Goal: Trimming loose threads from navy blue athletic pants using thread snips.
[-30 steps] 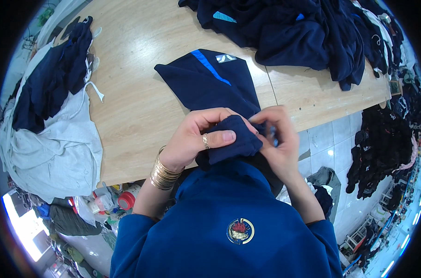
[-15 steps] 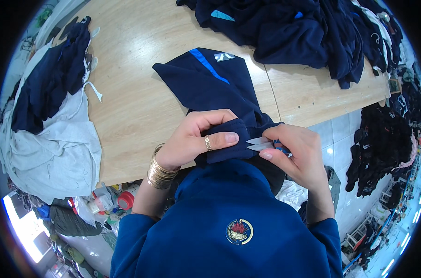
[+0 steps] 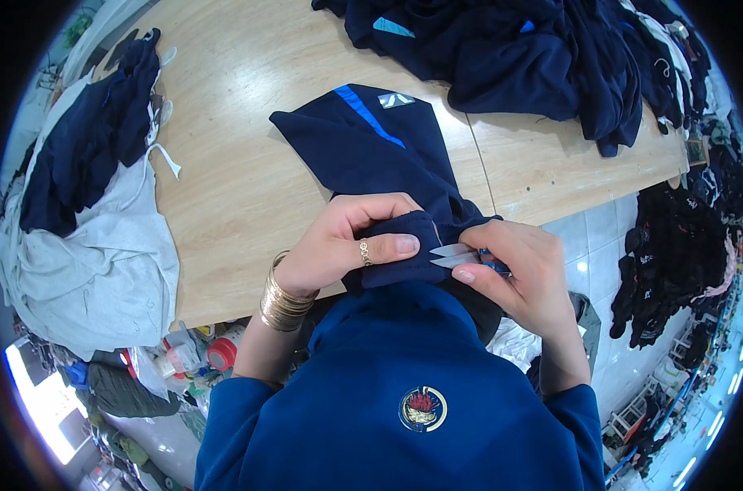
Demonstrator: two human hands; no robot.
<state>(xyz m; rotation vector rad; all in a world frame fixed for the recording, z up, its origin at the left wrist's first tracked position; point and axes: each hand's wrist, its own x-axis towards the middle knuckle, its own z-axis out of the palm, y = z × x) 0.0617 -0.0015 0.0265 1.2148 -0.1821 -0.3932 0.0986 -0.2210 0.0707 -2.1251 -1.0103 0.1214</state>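
Note:
A navy garment point(image 3: 380, 155) with a bright blue stripe and a small pale patch lies over the table's near edge. My left hand point(image 3: 351, 244) pinches a folded band of it, thumb on top and fingers behind. In my right hand point(image 3: 519, 266) is a pair of thread snips point(image 3: 453, 255), gripped between thumb and fingers. Their two pale blades are parted and point left, with the tips at the garment's edge beside my left thumb. Part of the snips' blue grip shows; the rest is hidden in my palm.
On the wooden table point(image 3: 232, 164), a heap of navy garments point(image 3: 511, 65) spreads across the far right. Light grey cloth point(image 3: 118, 262) and a dark garment point(image 3: 97, 147) hang over its left side. A dark pile point(image 3: 670, 254) lies on the tiled floor at right.
The snips have shifted slightly left, their blade tips nearer my left thumb. My left hand and the rest of the garment look almost unchanged.

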